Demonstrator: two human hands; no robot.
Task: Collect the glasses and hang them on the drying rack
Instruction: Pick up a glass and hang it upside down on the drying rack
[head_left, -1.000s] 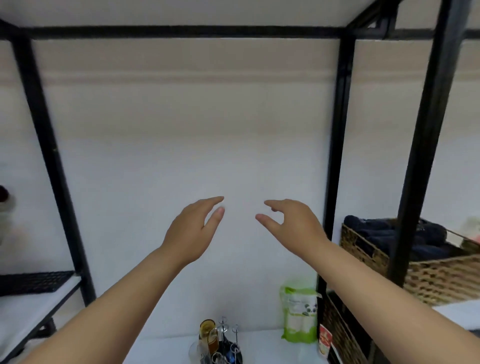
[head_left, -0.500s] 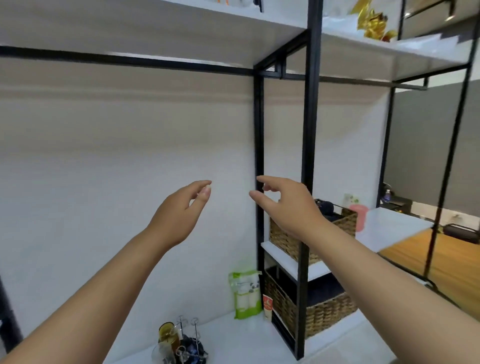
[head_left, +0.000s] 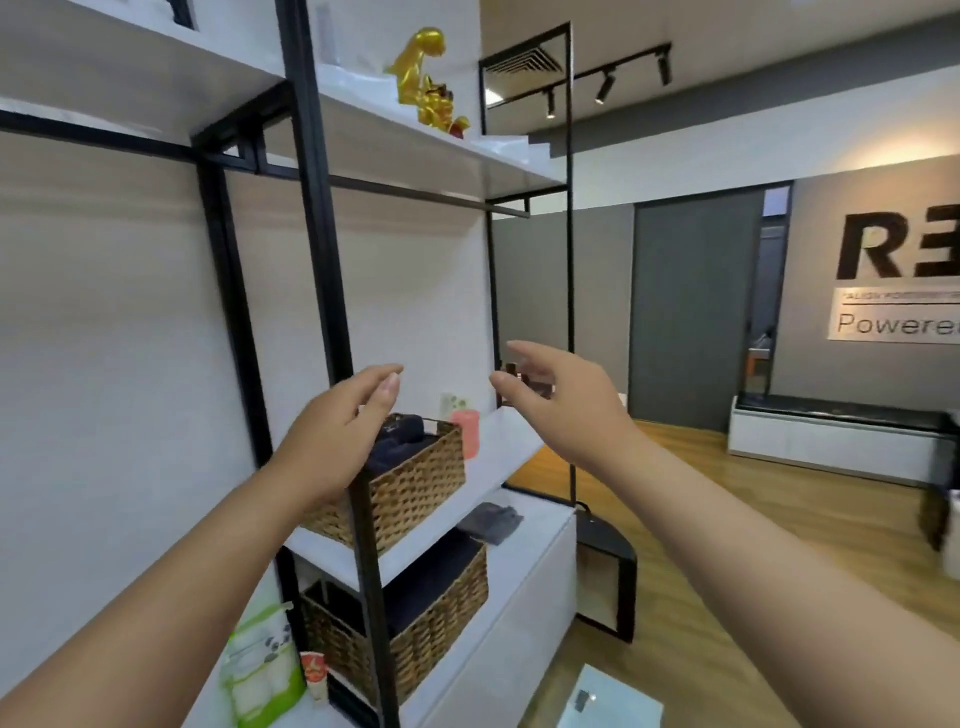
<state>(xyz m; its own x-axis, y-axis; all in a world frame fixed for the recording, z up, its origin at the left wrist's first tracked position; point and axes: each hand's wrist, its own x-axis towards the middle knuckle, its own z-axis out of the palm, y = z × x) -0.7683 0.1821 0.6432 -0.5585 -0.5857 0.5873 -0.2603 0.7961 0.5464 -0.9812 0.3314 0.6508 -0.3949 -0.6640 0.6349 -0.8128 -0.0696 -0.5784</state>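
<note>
At the far left stands a plain white wall (head_left: 104, 364). The left hand (head_left: 343, 431) is raised in front of the black metal shelf frame (head_left: 317, 208), its grip loosely open and empty. A brown woven basket (head_left: 410, 483) sits near the shelf edge. The right hand (head_left: 566, 400) hovers open and empty over free wooden floor (head_left: 727, 519). No glasses or drying rack are in view.

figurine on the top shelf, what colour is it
Shiny gold figurine, seen in the head view.
</note>
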